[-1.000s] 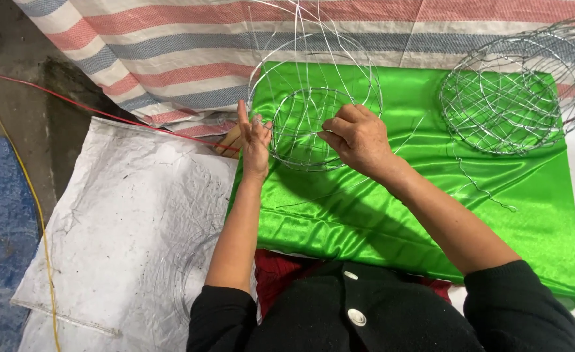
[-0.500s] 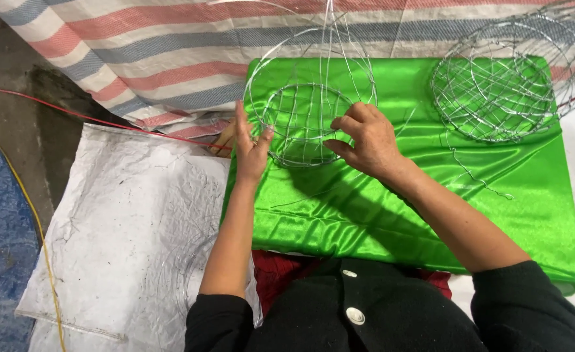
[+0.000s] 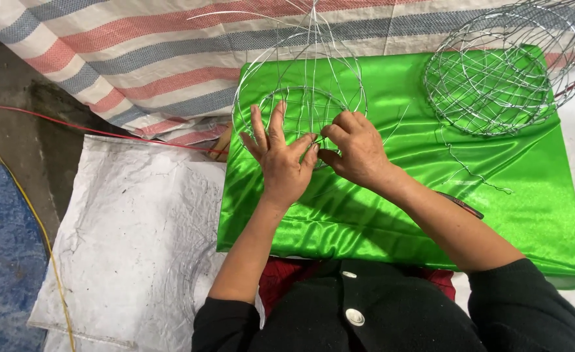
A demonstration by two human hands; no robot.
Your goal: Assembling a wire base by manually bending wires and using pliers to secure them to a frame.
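Wire frame [image 3: 300, 98] on green cloth [image 3: 398, 215]: left hand [image 3: 279, 163] & right hand [image 3: 356, 150] both pinching its wires.

Left hand [image 3: 279, 160] and right hand [image 3: 356, 148] on a half-woven wire frame [image 3: 300, 98] atop green satin cloth [image 3: 398, 215].

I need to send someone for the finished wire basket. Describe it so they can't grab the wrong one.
Start at the bright green satin cloth in front of the seated person. The finished wire basket lies at its far right corner, untouched. Unlike the open wire frame under both hands, it is a dense, closed mesh dome.
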